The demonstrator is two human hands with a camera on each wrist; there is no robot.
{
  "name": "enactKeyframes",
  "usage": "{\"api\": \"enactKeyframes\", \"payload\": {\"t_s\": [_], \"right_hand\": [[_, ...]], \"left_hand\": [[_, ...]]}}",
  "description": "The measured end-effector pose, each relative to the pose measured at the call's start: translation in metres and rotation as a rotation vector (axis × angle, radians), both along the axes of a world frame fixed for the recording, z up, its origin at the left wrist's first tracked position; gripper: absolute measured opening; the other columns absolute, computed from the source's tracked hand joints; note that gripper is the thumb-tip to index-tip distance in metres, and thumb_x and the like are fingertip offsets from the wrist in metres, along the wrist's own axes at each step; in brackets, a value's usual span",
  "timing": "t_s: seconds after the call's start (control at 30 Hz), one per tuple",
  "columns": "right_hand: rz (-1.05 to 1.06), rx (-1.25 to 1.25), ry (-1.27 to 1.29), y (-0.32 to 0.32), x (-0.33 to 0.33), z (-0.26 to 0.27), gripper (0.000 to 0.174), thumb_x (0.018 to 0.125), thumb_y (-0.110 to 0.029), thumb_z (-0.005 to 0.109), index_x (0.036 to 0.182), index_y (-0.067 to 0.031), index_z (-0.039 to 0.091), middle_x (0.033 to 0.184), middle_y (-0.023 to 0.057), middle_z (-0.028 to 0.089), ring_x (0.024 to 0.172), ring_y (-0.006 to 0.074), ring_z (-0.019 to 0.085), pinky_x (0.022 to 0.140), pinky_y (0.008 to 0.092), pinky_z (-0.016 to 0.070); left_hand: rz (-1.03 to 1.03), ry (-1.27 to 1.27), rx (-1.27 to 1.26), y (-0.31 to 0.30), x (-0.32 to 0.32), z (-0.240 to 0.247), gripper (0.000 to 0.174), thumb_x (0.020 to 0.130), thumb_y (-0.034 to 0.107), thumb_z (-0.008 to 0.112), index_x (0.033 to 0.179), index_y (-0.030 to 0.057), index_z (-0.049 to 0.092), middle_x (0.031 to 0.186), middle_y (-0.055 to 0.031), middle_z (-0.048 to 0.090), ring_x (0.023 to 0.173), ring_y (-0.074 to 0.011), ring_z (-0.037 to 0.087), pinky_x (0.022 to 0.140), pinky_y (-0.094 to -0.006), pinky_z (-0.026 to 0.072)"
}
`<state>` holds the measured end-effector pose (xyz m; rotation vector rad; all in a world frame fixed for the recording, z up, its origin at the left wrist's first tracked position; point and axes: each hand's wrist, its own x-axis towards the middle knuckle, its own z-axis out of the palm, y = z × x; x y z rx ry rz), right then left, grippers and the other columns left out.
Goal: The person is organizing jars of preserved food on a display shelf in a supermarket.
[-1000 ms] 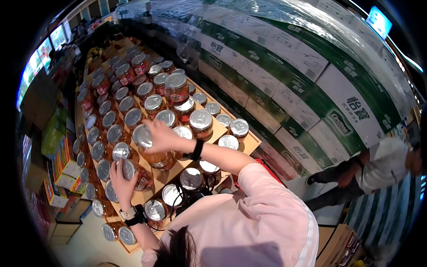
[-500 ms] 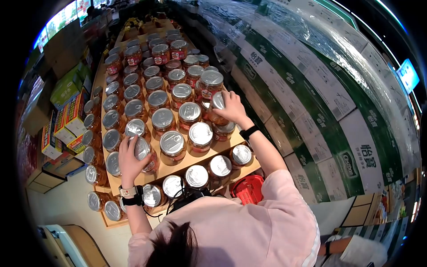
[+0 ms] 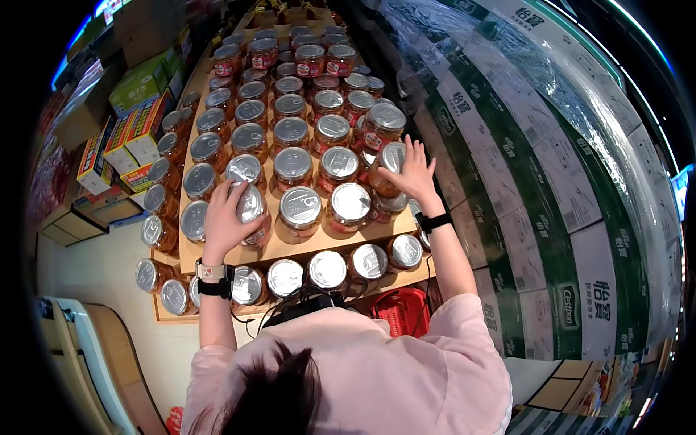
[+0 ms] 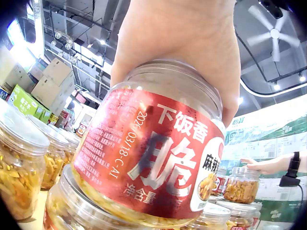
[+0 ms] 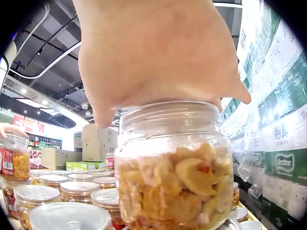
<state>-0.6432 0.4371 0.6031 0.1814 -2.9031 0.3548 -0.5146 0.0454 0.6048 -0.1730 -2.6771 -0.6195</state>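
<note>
My left hand grips a jar of pickled vegetables by its top, fingers and thumb down either side. That jar has a red label and sits over another jar. Over at the right edge of the display, my right hand rests on the lid of a second jar. Its fingers are spread and fairly straight, and the thumb lies across the silver lid. Yellowish sliced pickles show through this jar's clear side. In the head view it stands on top of a lower jar.
Rows of silver-lidded jars cover the wooden stand, with a lower row along its front. Wrapped green and white cartons wall the right side. Stacked boxes stand left. A red basket sits below the front edge.
My right hand has carried its jar from the middle front to the right edge, onto another jar, and its fingers have since spread. The left hand stays on its jar. The head view has turned.
</note>
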Motion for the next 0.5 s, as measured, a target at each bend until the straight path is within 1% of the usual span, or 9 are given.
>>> {"api": "enactKeyframes", "payload": {"t_s": [0.07,0.1,0.17,0.27,0.37,0.4,0.43,0.5], "right_hand": [[-0.018,-0.022,0.028,-0.006,0.008,0.002,0.109,0.07,-0.067,0.06,0.146,-0.008,0.009,0.148,0.0266,0.016,0.14,0.0362,0.011,0.106,0.0631,0.0058],[-0.016,-0.006,0.05,-0.009,0.013,0.002,0.11,0.07,-0.063,0.063,0.146,-0.0053,0.01,0.147,0.0282,0.016,0.139,0.037,0.011,0.105,0.0639,0.0076],[0.032,-0.026,0.084,-0.013,0.028,0.008,0.109,0.07,-0.06,0.066,0.145,-0.0022,0.011,0.146,0.0295,0.018,0.139,0.0379,0.013,0.104,0.0646,0.0108],[0.044,-0.028,0.09,-0.013,0.048,0.006,0.108,0.071,-0.059,0.066,0.144,-0.0005,0.012,0.144,0.0304,0.021,0.138,0.0388,0.016,0.103,0.0646,0.015],[-0.041,-0.123,0.054,-0.005,0.051,0.002,0.107,0.072,-0.06,0.065,0.143,-0.0002,0.012,0.143,0.0293,0.024,0.135,0.04,0.022,0.102,0.0633,0.0193],[-0.064,-0.131,0.11,0.003,0.044,-0.003,0.104,0.072,-0.06,0.064,0.143,-0.0007,0.016,0.139,0.0279,0.031,0.129,0.0395,0.033,0.101,0.0554,0.0297],[-0.084,-0.15,0.14,0.005,0.039,0.002,0.099,0.073,-0.061,0.062,0.142,-0.0019,0.022,0.134,0.0269,0.038,0.121,0.0382,0.043,0.095,0.046,0.0397],[-0.177,-0.119,-0.003,0.005,0.027,0.023,0.098,0.074,-0.068,0.056,0.14,-0.0015,0.027,0.126,0.0279,0.046,0.11,0.0381,0.053,0.086,0.0417,0.0468]], "left_hand": [[0.002,-0.005,0.005,-0.001,-0.001,-0.001,0.068,0.065,0.037,0.075,0.123,0.0097,0.053,0.129,-0.018,0.045,0.121,-0.0364,0.041,0.099,-0.0447,0.0369],[-0.001,0.005,0.004,-0.002,-0.001,-0.001,0.068,0.065,0.037,0.075,0.123,0.0096,0.053,0.129,-0.0182,0.045,0.121,-0.0365,0.041,0.099,-0.0448,0.0368],[-0.012,0.018,0.003,-0.002,-0.001,-0.003,0.068,0.065,0.038,0.075,0.123,0.0094,0.053,0.129,-0.0184,0.045,0.121,-0.0367,0.041,0.099,-0.0451,0.0366],[-0.011,0.035,-0.004,-0.004,-0.002,-0.006,0.068,0.065,0.038,0.075,0.123,0.0093,0.054,0.128,-0.0184,0.046,0.121,-0.0373,0.041,0.099,-0.0454,0.0364],[-0.012,0.03,-0.004,-0.003,-0.003,-0.006,0.068,0.065,0.038,0.075,0.123,0.0093,0.054,0.128,-0.0183,0.046,0.121,-0.0372,0.041,0.1,-0.0452,0.0363],[-0.015,0.026,0.0,-0.003,-0.003,-0.005,0.068,0.065,0.038,0.075,0.123,0.0093,0.054,0.128,-0.0183,0.046,0.121,-0.0372,0.041,0.1,-0.0451,0.0363],[-0.018,0.025,0.003,-0.003,-0.002,-0.004,0.068,0.065,0.038,0.075,0.123,0.0093,0.054,0.128,-0.0182,0.046,0.121,-0.0371,0.041,0.1,-0.045,0.0363],[-0.013,0.023,-0.016,-0.003,-0.002,-0.004,0.069,0.065,0.037,0.075,0.124,0.0094,0.053,0.128,-0.0182,0.046,0.121,-0.037,0.041,0.099,-0.0448,0.0367]]}}
